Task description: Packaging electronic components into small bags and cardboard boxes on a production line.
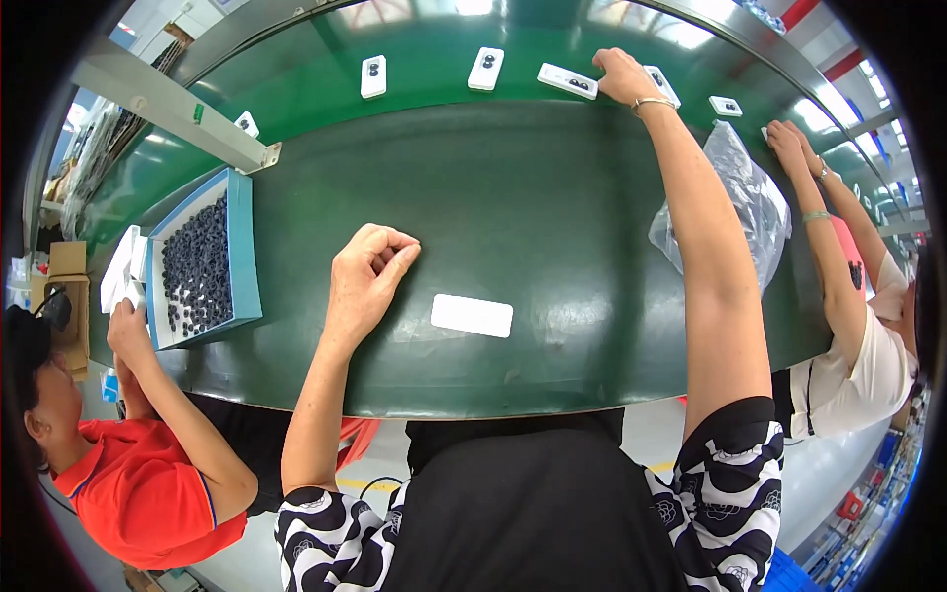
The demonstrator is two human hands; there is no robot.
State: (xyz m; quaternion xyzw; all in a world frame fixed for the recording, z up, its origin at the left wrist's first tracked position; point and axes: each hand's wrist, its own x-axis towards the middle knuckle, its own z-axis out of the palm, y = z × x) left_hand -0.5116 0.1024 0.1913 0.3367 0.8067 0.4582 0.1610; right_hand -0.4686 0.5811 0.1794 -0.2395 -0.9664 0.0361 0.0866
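My left hand (367,276) is closed above the dark green table, its thumb pressed to the curled fingers; whatever lies inside, if anything, is hidden. Close to it, a blank white rounded rectangular plate (472,316) lies flat on the table. Stretched far forward, my right hand (623,79) is over the bright green strip at the back. It is between a white plate with two black round parts (568,81) on its left and another white plate (663,86) partly behind it. Its fingers are bent and mostly hidden, so their grip cannot be made out.
More white plates (374,77) lie along the green strip (424,74). A blue box (244,247) of small black parts stands at left, below a metal post (187,118). A clear plastic bag (755,202) lies beside my right forearm. Co-workers (148,474) sit on both sides.
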